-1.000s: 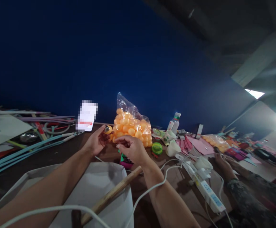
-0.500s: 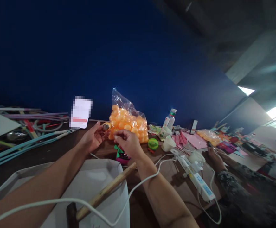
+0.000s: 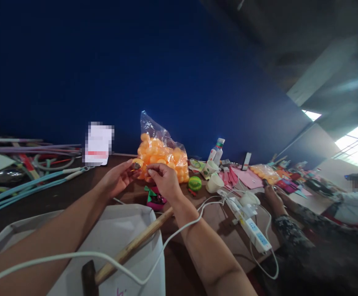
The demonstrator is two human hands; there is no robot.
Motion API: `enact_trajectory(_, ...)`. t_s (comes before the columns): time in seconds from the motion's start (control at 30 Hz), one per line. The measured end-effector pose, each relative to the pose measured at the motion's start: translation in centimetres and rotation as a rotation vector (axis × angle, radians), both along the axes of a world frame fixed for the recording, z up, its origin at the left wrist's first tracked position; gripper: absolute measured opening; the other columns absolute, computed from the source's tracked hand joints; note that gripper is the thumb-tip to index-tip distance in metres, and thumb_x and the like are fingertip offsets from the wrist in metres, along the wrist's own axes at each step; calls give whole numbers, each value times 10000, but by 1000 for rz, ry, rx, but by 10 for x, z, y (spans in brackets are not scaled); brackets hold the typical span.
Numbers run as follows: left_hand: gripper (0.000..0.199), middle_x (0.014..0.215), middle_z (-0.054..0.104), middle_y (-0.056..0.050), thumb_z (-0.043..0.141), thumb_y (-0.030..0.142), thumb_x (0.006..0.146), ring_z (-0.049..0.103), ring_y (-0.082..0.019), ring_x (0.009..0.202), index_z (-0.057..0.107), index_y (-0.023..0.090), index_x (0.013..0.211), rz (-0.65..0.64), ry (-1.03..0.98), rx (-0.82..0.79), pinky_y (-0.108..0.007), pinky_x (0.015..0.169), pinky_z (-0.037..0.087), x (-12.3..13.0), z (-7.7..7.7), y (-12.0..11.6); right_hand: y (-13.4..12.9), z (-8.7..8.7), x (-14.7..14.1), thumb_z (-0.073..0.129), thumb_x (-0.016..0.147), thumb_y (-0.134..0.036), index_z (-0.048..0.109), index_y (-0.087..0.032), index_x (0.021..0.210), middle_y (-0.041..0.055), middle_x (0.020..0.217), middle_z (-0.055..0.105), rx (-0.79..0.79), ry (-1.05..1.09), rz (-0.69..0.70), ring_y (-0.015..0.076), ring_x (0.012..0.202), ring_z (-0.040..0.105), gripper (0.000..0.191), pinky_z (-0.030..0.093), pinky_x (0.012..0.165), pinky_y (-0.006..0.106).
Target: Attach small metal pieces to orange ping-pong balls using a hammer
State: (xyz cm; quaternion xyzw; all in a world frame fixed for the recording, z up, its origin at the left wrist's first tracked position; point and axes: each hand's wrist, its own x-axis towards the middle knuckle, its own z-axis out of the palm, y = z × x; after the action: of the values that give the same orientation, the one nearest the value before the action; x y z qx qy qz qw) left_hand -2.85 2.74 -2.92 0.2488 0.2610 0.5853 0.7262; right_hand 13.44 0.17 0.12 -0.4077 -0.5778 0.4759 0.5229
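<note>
My left hand (image 3: 117, 179) grips a small orange ball (image 3: 136, 163) with a dark spot on it, held over the brown table (image 3: 70, 197). My right hand (image 3: 164, 180) is pinched just to the right of the ball, fingertips close to it; whether it holds something small I cannot tell. Right behind both hands stands a clear plastic bag full of orange balls (image 3: 162, 154). A pink and green object (image 3: 155, 197) lies on the table under my right hand.
A white bag (image 3: 117, 234) with a wooden-handled hammer (image 3: 126, 255) and a white cable (image 3: 179, 230) lies near me. A power strip (image 3: 252, 228), cups (image 3: 214, 183), a green disc (image 3: 195, 183) and a bottle (image 3: 216, 151) are to the right. Another person's hand (image 3: 273, 197) rests at the right. Blue cords (image 3: 27, 185) lie left.
The view has drifted so everything sits a little more to the left. My right hand has closed in on the ball in my left hand.
</note>
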Motion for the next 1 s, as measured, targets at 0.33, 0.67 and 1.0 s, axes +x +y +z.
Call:
enact_trajectory(0.33,152,843,731,-81,599,120,820,679,-151,743,715,102,917,19,18,-8,-237,698,575,0,0,-1,0,4,-1,767,662,-349,631,-153,826,-7,686,661,-84,151,23,104,630,635,289,556,623,236)
enact_trajectory(0.67,160,849,728,-83,635,130,797,684,-154,740,709,99,935,-35,45,23,-250,721,576,0,-6,2,-2,5,-2,816,598,-351,670,-143,868,-8,697,671,-147,241,75,91,622,633,371,558,679,251)
enact_trajectory(1.0,147,850,722,-86,606,117,814,685,-148,732,708,97,917,-2,29,-32,-234,702,577,1,-4,-1,-2,4,-4,781,632,-420,644,-157,778,-26,651,631,-148,195,41,95,588,608,330,548,593,235)
